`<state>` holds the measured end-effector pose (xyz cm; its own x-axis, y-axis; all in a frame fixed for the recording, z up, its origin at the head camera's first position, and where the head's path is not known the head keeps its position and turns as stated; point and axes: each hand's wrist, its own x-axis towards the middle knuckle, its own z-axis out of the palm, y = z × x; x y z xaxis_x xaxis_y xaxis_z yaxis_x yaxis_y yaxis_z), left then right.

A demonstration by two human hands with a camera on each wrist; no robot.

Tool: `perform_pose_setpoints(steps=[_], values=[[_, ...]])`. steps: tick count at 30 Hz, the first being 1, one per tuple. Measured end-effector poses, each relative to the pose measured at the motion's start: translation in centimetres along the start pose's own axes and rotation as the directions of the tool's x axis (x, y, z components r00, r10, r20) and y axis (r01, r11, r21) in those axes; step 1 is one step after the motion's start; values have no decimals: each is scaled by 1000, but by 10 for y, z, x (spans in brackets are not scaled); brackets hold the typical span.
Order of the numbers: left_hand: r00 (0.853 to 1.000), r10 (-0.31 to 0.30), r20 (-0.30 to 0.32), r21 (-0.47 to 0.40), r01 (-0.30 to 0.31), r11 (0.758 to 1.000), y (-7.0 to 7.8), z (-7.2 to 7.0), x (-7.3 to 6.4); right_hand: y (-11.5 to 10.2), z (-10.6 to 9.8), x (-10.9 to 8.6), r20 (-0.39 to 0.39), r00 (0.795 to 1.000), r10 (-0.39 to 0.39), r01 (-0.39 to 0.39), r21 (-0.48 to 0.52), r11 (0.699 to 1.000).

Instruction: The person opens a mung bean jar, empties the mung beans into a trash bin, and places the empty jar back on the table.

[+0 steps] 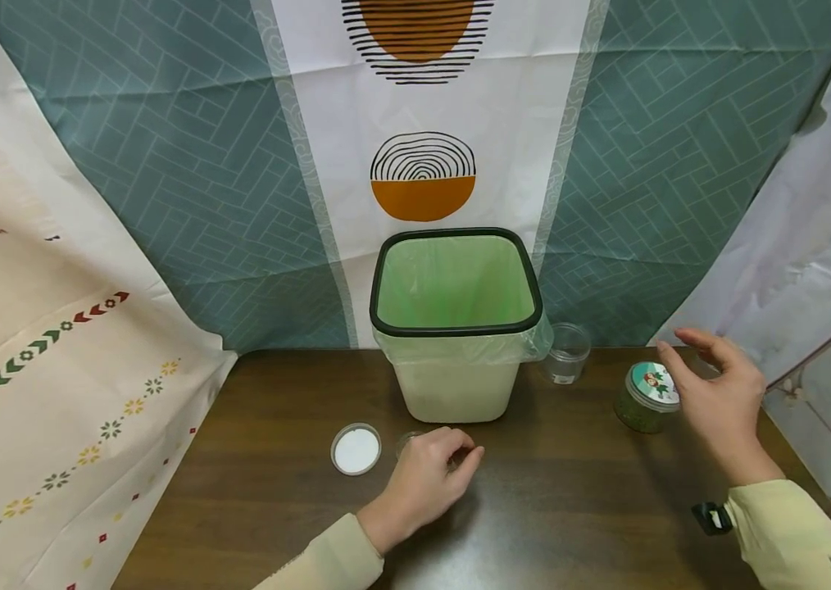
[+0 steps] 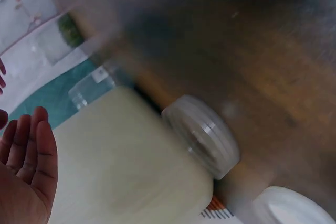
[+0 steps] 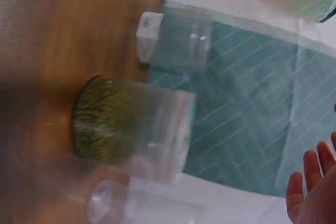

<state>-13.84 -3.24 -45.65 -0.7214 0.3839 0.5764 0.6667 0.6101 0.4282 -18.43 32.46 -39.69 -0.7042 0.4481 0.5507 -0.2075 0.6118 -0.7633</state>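
My left hand (image 1: 423,479) hovers over the table in front of the bin, fingers loosely bent and nothing between them. Partly covered by it in the head view is a clear round lid (image 2: 202,137), on the table by the bin's base. To its left lies a round lid with a white inside (image 1: 356,451). At the right, my right hand (image 1: 721,401) is raised beside a jar (image 1: 644,401) with a green-and-white lid, thumb and fingers apart and empty. Green dried bits (image 3: 105,121) fill the lower part of this upright jar.
A cream bin (image 1: 460,385) with a black rim and green liner stands at the back middle. Just right of it is a clear lidless jar (image 1: 569,352). Another clear container (image 3: 110,203) shows beside the green-filled jar. Patterned cloth (image 1: 238,164) hangs behind.
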Motion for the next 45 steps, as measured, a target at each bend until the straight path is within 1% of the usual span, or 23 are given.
perform_pose_setpoints(steps=[3, 5, 7, 10, 11, 13, 16, 18, 21, 25, 27, 30, 32, 36, 43, 45], values=[[999, 9, 44, 28, -11, 1000, -2, 5, -6, 14, -1, -2, -5, 999, 45, -45, -36, 998], [996, 4, 84, 48, -8, 999, -2, 7, -9, 23, -1, -5, 10, 993, 118, -117, -78, 990], [992, -5, 130, 69, -4, 998, -3, 9, -12, 32, -2, -7, 38, 978, 204, -197, -128, 972], [980, -7, 197, 93, -12, 996, -3, 11, -14, 46, -3, -12, 80, 945, 317, -297, -197, 934], [976, -6, 216, 95, -15, 995, -3, 11, -15, 50, -3, -13, 89, 937, 338, -315, -208, 926], [969, -5, 245, 101, -20, 995, -3, 12, -16, 59, -3, -15, 104, 929, 356, -327, -221, 919], [961, -9, 275, 108, -22, 994, -4, 13, -17, 71, -1, -18, 137, 925, 354, -318, -229, 920], [957, -12, 289, 115, -22, 993, -5, 14, -18, 77, 0, -18, 180, 922, 343, -298, -233, 925], [955, -6, 298, 121, -31, 992, -6, 14, -19, 85, 3, -19, 248, 909, 335, -278, -239, 930], [955, 4, 296, 134, -45, 990, -7, 14, -18, 93, 9, -18, 326, 888, 324, -253, -242, 937], [955, 4, 298, 142, -48, 989, -7, 13, -18, 96, 12, -19, 367, 877, 311, -230, -249, 941], [954, -1, 301, 153, -48, 987, -8, 14, -18, 100, 17, -20, 416, 864, 283, -175, -280, 944], [953, -4, 302, 159, -46, 986, -8, 14, -19, 102, 19, -21, 431, 858, 280, -155, -302, 941], [954, -10, 301, 166, -42, 985, -9, 15, -20, 103, 22, -23, 419, 865, 277, -149, -314, 938], [954, -23, 298, 152, -23, 988, -11, 12, -20, 101, 24, -33, 344, 893, 292, -189, -303, 934], [954, -36, 296, 146, -8, 989, -12, 11, -19, 99, 24, -36, 331, 898, 288, -184, -311, 932]])
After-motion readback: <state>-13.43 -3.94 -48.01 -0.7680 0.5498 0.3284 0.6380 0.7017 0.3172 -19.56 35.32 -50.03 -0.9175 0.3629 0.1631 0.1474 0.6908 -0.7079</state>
